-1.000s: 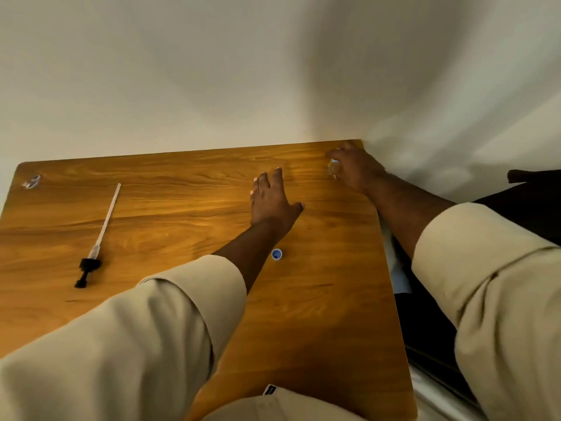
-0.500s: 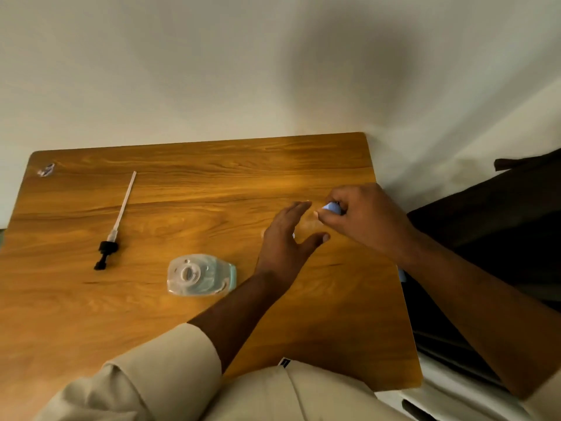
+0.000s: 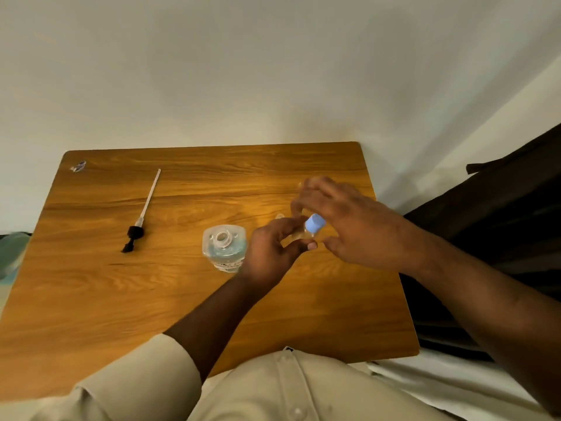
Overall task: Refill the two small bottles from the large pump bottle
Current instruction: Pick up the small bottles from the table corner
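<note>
A small clear bottle with a blue cap (image 3: pixel 314 223) is held above the wooden table (image 3: pixel 151 299), between both hands. My left hand (image 3: pixel 271 252) pinches its clear body from below. My right hand (image 3: pixel 352 227) curls its fingers around the blue cap from the right; motion blur hides the exact contact. The large clear bottle (image 3: pixel 224 249) stands just left of my left hand, its neck open and pale liquid inside. Its pump (image 3: pixel 142 212), with a black head and a long white tube, lies on the table to the far left.
A small clear object (image 3: pixel 78 166) lies at the table's back left corner. Something small and pale (image 3: pixel 279 216) sits on the table behind my left hand. A white wall runs behind the table. Dark furniture (image 3: pixel 501 214) stands to the right.
My right hand brought the blue-capped small bottle from the back right corner toward the middle. My left hand closed on its body. The view shifted, and the large bottle came into sight.
</note>
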Demonstrator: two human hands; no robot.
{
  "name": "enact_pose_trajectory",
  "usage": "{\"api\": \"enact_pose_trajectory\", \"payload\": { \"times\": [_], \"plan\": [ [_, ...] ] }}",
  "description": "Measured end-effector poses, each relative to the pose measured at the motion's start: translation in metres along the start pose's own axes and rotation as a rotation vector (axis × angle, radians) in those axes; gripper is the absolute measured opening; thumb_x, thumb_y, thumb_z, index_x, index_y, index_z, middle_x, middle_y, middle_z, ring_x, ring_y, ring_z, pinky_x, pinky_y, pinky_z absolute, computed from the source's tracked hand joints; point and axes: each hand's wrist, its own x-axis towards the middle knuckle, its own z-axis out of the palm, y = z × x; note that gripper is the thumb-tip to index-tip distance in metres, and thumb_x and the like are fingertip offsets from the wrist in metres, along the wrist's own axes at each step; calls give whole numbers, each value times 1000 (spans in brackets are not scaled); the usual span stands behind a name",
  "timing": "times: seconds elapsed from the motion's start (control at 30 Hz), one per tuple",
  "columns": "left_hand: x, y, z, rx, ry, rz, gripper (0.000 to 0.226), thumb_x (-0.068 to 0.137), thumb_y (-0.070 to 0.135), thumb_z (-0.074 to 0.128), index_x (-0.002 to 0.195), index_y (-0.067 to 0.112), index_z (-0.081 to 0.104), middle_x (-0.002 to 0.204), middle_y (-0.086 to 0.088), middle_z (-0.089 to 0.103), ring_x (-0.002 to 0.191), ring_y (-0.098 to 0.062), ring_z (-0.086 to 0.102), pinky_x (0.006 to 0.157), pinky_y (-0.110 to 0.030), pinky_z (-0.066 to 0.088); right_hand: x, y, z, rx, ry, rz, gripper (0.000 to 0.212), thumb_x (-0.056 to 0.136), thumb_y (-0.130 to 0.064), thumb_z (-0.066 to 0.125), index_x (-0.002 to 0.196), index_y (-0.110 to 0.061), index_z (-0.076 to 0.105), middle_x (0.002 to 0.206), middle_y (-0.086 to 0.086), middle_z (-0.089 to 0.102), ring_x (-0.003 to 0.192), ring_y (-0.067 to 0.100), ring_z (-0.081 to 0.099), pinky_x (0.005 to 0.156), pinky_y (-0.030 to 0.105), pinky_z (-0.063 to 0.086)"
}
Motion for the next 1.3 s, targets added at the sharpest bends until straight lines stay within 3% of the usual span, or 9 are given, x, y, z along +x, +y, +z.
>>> {"api": "enact_pose_trajectory", "payload": {
  "times": [0.13, 0.3, 0.43, 0.57, 0.63, 0.77, 0.87, 1.13, 1.3],
  "plan": [
    [-10, 8, -3, -67, 21, 19, 39, 81, 18, 77, 118, 27, 68, 113, 16, 72, 108, -7, 67, 91, -36, 56, 9, -7, -7, -96, 65, 227, 56, 78, -66, 56, 122, -32, 49, 114, -6, 61, 96, 15, 59, 68, 28, 46],
    [-14, 12, -8, 43, 23, 16, 33, 78, 24, 80, 99, 46, 67, 89, 34, 66, 82, 10, 61, 69, -4, 43, 9, -17, -5, -168, -87, 0, 20, 90, -22, 60, 109, -27, 62, 103, -5, 60, 85, 12, 56, 68, 32, 55],
    [-15, 9, -9, 48, 34, 16, 40, 79, 24, 80, 96, 55, 62, 90, 21, 68, 86, -6, 64, 74, -23, 52, 6, -7, -10, -136, -151, -171, 31, 86, -7, 63, 111, -25, 61, 119, -4, 49, 100, 12, 54, 72, 28, 53],
    [-20, -2, -1, -19, 66, -32, 32, 81, 16, 77, 112, 16, 69, 100, 5, 72, 94, -10, 67, 79, -37, 57, 2, -7, 2, 4, -34, -34, 49, 80, -48, 68, 121, -25, 51, 130, -2, 47, 102, 11, 52, 75, 26, 52],
    [-21, -2, 2, -13, 46, -23, 41, 81, 21, 77, 121, 22, 67, 108, 7, 72, 102, -10, 67, 86, -35, 57, 3, -8, 5, -109, -9, 68, 46, 85, -56, 56, 117, -23, 53, 112, -2, 59, 87, 11, 55, 67, 26, 51],
    [-21, -4, 6, 33, 41, -63, 47, 78, 28, 80, 119, 36, 61, 96, 36, 65, 98, 6, 63, 81, -13, 51, 6, 0, 0, -166, -73, -123, 22, 92, -26, 57, 113, -19, 61, 102, -2, 60, 82, 11, 56, 66, 27, 51],
    [-20, -13, 10, 33, 67, -107, 44, 79, 25, 80, 120, 29, 66, 101, 40, 62, 101, 18, 57, 83, -1, 43, 2, 19, -1, -11, 10, -232, 33, 84, -3, 66, 115, -15, 63, 112, 3, 58, 93, 14, 58, 71, 26, 54],
    [-19, -58, 37, -31, 183, -277, 35, 78, 13, 81, 109, 20, 68, 106, 23, 65, 105, -12, 64, 92, -22, 49, -2, 77, 112, 577, 196, 328, 36, 76, -2, 75, 107, -18, 67, 103, -11, 57, 91, -5, 56, 75, 10, 46],
    [-7, -104, 47, 14, 195, -418, 40, 78, 14, 81, 104, 38, 62, 99, 21, 67, 98, -5, 64, 91, -24, 50, 15, 96, 200, 617, 225, 470, 33, 74, 2, 74, 102, -13, 65, 99, -2, 64, 90, 11, 61, 78, 24, 53]
  ]
}}
